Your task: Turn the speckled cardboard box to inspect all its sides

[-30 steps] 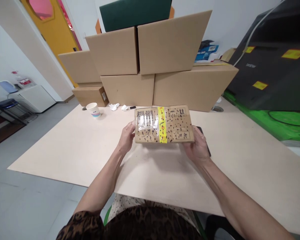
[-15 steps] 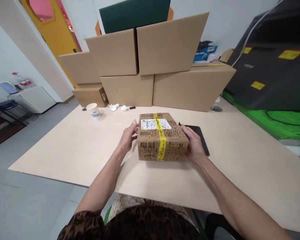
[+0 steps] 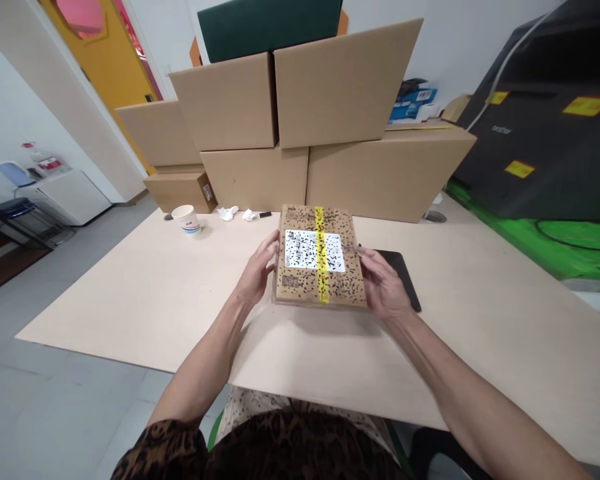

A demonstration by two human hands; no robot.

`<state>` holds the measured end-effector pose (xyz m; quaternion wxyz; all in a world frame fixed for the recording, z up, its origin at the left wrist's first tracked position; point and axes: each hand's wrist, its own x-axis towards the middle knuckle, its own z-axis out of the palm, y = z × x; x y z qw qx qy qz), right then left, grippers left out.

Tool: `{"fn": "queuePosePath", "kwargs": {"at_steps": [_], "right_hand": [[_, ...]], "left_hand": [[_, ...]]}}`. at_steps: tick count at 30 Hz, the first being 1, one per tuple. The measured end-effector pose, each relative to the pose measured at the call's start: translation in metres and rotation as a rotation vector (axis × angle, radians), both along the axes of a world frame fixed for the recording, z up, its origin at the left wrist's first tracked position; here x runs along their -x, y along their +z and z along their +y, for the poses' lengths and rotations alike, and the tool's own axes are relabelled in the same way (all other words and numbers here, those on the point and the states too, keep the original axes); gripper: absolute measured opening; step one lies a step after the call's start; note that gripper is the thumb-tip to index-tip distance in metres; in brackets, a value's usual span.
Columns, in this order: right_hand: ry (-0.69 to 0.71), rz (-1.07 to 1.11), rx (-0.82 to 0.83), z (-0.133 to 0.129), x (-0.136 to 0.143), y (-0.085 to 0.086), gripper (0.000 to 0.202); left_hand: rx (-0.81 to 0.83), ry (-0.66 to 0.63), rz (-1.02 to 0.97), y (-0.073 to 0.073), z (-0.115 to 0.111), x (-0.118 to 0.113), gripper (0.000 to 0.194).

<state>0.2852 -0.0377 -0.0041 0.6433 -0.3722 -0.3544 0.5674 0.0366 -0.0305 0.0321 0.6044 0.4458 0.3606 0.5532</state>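
Observation:
A brown cardboard parcel [image 3: 343,280] is held between my two hands over the table. Yellow tape [image 3: 323,280] runs across it, over a white label [image 3: 300,250] speckled with black ink marks. Its labelled face is tilted up toward me. My left hand [image 3: 257,270] grips the parcel's left side, and my right hand [image 3: 384,283] grips the right side. Fingers of both hands are partly hidden by the box. Beside and partly behind my right hand lies a flat black object [image 3: 407,283] on the table.
A wooden table [image 3: 145,307] spreads under everything. Large cardboard boxes [image 3: 345,93] are stacked along its back, a dark green box [image 3: 270,27] on top. A paper cup [image 3: 186,220], crumpled tissues [image 3: 227,213] and a small black item [image 3: 265,215] sit at the back left.
The parcel has been tipped so its labelled top now faces me, and the front side that showed before is hidden. Both hands have stayed at its sides.

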Motion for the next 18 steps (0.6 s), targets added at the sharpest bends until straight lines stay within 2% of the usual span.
{"fn": "queuePosePath", "kwargs": {"at_steps": [3,6,10,15,18], "right_hand": [[-0.026,0.041,-0.054,-0.001,0.000,0.004,0.035],[-0.027,0.020,-0.021,-0.004,0.002,0.006,0.039],[0.008,-0.051,0.038,-0.003,0.004,0.000,0.045],[0.077,-0.083,0.170,0.004,0.011,-0.018,0.033],[-0.039,-0.101,0.175,0.005,0.009,-0.017,0.029]], "left_hand": [[-0.087,0.041,-0.139,0.004,0.000,0.001,0.043],[-0.023,0.042,-0.180,0.006,0.000,-0.002,0.047],[0.013,-0.051,-0.182,0.007,-0.003,-0.005,0.056],[-0.045,-0.179,-0.150,0.009,-0.008,-0.003,0.052],[-0.023,-0.210,-0.044,0.004,-0.006,-0.004,0.054]]}}
